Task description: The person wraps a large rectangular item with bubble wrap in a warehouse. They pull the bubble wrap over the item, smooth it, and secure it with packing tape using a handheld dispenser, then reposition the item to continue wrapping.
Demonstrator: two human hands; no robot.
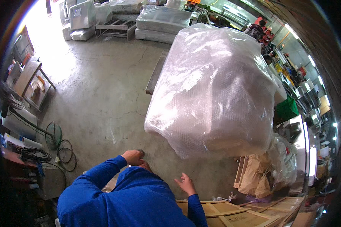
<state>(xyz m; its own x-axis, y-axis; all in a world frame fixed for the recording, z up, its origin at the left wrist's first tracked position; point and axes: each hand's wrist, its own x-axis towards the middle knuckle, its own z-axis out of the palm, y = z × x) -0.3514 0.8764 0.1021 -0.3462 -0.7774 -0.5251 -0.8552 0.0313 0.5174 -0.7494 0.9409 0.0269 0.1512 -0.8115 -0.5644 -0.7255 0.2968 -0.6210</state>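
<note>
A plain, bright blue top (140, 200) is worn, its long sleeves (101, 174) matching in colour.

Count of items by kind: two bare hands and one large bubble-wrapped bundle recorded.
Two hands were counted, one left hand (134, 157) at seven o'clock and one right hand (185, 184) near six; one bubble-wrapped bundle (216, 90) was noted at two; two stacked wrapped packages, one upper package (163, 18) and one lower package (155, 36), were logged at twelve; one low rack (111, 27) was found at eleven, one wooden table (27, 76) between nine and ten, one round green mesh guard (53, 134) near nine, one green basket (286, 109) at three and one brown paper bundle (252, 176) at four; wooden panels (216, 209) at five could not be counted.
</note>
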